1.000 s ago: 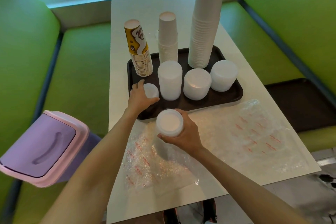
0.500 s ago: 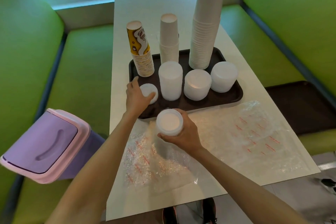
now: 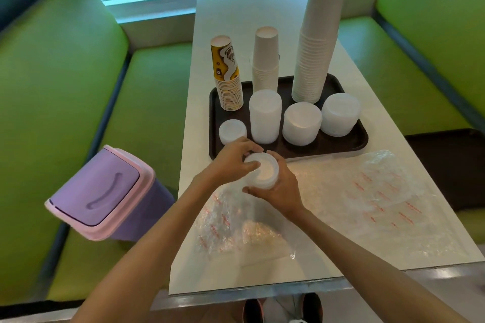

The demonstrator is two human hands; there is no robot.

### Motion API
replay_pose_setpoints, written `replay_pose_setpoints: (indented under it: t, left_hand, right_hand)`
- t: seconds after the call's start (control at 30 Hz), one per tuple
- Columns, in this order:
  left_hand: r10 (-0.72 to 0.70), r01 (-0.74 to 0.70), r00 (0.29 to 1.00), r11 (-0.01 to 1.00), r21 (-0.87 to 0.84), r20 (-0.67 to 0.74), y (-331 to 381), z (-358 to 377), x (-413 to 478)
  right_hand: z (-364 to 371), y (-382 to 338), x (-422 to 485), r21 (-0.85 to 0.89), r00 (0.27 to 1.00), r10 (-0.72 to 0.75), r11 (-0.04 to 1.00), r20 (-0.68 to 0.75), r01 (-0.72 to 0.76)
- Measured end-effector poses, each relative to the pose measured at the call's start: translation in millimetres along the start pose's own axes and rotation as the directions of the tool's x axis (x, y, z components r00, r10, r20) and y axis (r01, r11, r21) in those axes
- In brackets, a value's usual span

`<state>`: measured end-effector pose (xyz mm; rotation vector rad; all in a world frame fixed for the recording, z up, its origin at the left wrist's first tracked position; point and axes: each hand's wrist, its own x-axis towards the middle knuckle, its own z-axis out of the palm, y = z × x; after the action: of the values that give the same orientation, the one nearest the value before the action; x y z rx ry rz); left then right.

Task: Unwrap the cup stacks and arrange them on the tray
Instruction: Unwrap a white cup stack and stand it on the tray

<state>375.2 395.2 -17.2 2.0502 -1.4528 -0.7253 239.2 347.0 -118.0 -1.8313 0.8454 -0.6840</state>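
A dark brown tray [image 3: 349, 148] holds a yellow patterned cup stack [image 3: 228, 76], a short white cup stack [image 3: 265, 63], a very tall white cup stack [image 3: 319, 34], three white lid stacks [image 3: 265, 118] and a small low lid stack [image 3: 232, 131] at its front left. Just in front of the tray, my right hand [image 3: 282, 190] grips a small white lid stack [image 3: 263, 174] from below. My left hand [image 3: 233, 160] holds the same stack at its upper left rim, fingers curled over the top.
Crumpled clear plastic wrappers with red print [image 3: 380, 199] lie on the white table [image 3: 236, 21] in front of the tray. A purple bin with a pink rim [image 3: 102, 194] stands left of the table. Green bench seats [image 3: 147, 92] flank both sides.
My left hand left the small lid stack on the tray and came back to take hold of the stack in my right hand. The view tilted up.
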Motion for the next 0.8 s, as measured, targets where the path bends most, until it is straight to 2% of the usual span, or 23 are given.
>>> replay_pose_setpoints:
  t: [0.3,0.5,0.8]
  left_hand:
    - [-0.08,0.067,0.983,0.994,0.082,0.163,2.1,-6.9,5.6]
    - [-0.097,0.059,0.958,0.988,0.146,0.269,9.0,-13.9,17.5]
    - [-0.051,0.009,0.973,0.983,0.183,0.225,12.7,-10.8,18.2]
  right_hand:
    - [3.7,-0.1,-4.5,0.022,1.0,0.007,1.0,0.013,-0.007]
    - [6.6,1.8,-1.8,0.001,0.999,0.039,0.999,0.011,-0.039]
    - [1.9,-0.2,-2.4,-0.012,0.998,0.057,0.998,-0.006,-0.057]
